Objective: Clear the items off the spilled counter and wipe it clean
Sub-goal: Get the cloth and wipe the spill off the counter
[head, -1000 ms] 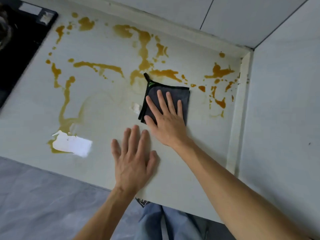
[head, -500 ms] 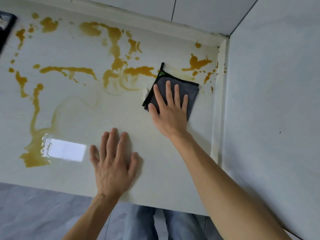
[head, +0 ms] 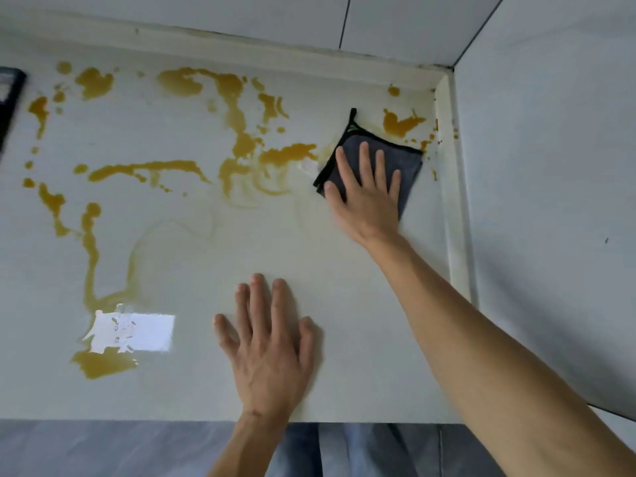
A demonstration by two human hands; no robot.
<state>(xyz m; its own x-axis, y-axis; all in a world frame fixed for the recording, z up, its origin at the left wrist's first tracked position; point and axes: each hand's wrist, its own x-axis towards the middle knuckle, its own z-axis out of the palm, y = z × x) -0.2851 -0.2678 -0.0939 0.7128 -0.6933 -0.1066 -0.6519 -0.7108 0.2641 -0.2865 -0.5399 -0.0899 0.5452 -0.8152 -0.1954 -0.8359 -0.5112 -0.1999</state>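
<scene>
A pale counter (head: 344, 270) carries an orange-brown spill (head: 237, 142) in streaks and drops across its back and left. A folded dark grey cloth (head: 409, 160) with black trim lies flat near the back right corner. My right hand (head: 368, 197) presses flat on the cloth, fingers spread and pointing toward the back wall. An orange patch (head: 399, 123) sits just beyond the cloth. My left hand (head: 268, 342) rests flat on the bare counter near the front edge, fingers apart, holding nothing.
A tiled wall runs along the back, and a side wall (head: 550, 201) closes the right. A raised lip (head: 454, 201) borders the counter's right edge. A black cooktop corner (head: 8, 105) shows at far left. A puddle (head: 103, 363) lies front left beside a window glare.
My right hand has slid the cloth rightward and toward the back corner, leaving faint smears where the middle spill was. The left hand has stayed planted on the counter.
</scene>
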